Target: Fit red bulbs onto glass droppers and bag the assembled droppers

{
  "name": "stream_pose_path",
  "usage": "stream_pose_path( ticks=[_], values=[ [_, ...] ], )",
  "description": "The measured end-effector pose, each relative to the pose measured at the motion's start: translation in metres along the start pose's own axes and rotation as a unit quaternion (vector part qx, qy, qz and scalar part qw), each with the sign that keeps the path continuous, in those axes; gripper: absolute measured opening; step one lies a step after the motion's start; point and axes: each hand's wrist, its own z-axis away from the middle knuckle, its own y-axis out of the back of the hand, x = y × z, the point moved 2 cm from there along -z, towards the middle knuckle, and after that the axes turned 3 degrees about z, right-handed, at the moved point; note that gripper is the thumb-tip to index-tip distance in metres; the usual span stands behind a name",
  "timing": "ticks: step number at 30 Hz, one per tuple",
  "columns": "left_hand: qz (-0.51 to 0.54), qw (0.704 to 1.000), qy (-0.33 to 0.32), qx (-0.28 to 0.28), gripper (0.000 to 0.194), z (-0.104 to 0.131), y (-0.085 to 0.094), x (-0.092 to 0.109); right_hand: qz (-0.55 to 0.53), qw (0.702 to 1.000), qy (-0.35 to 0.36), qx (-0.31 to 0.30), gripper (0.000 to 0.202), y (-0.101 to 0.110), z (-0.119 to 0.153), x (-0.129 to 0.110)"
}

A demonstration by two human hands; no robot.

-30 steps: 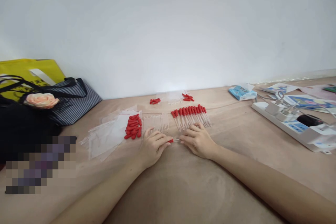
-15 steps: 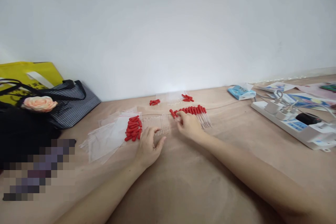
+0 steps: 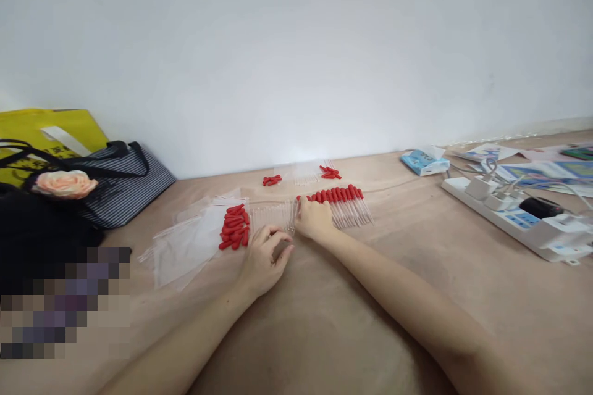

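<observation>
My right hand [image 3: 315,217] is closed at the left end of a row of glass droppers with red rubber bulbs [image 3: 341,195]. A red bulb shows at its fingertips; the fingers hide most of that dropper. Curved and apart, the fingers of my left hand [image 3: 267,262] rest on the table with nothing visible in them. Just beyond them lies a row of bare, clear glass tubes [image 3: 271,216]. A heap of loose red rubber bulbs [image 3: 234,227] lies left of the tubes, partly on clear plastic bags [image 3: 185,247].
Farther back are two small piles of red bulbs [image 3: 272,180] and more glass tubes [image 3: 306,174] near the wall. A tissue pack [image 3: 424,162] and a power strip [image 3: 514,219] with plugs stand right. At left are a striped bag [image 3: 123,188] and an artificial flower [image 3: 67,184].
My right hand has shifted left along the dropper row and now covers its left end. My left hand stays almost in place, its fingers slightly moved.
</observation>
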Motion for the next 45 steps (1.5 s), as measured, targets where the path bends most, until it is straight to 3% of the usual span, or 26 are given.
stream_pose_path(
  ticks=[5,14,20,28,34,45],
  values=[
    [-0.025,0.999,0.025,-0.018,0.008,-0.001,0.000,0.000,-0.001,1.000,0.010,0.006,0.025,0.003,0.003,0.002],
    [-0.045,0.997,0.053,-0.040,0.009,0.000,-0.001,0.001,-0.044,0.998,0.034,0.023,0.020,0.020,0.004,0.027],
    [-0.048,0.996,0.059,-0.050,0.008,-0.001,-0.001,0.002,-0.035,0.999,0.039,0.000,0.021,0.012,0.012,0.016],
    [-0.046,0.997,0.045,-0.053,0.008,-0.001,-0.003,0.002,-0.040,0.999,-0.016,0.004,0.025,0.002,0.006,0.007],
    [-0.051,0.996,0.045,-0.055,0.009,-0.001,-0.002,0.002,-0.028,1.000,0.000,-0.007,0.024,-0.003,0.007,0.003],
    [-0.050,0.996,0.048,-0.055,0.009,-0.002,-0.001,0.002,-0.016,1.000,-0.001,-0.023,0.021,0.006,0.006,0.014]
  ],
)
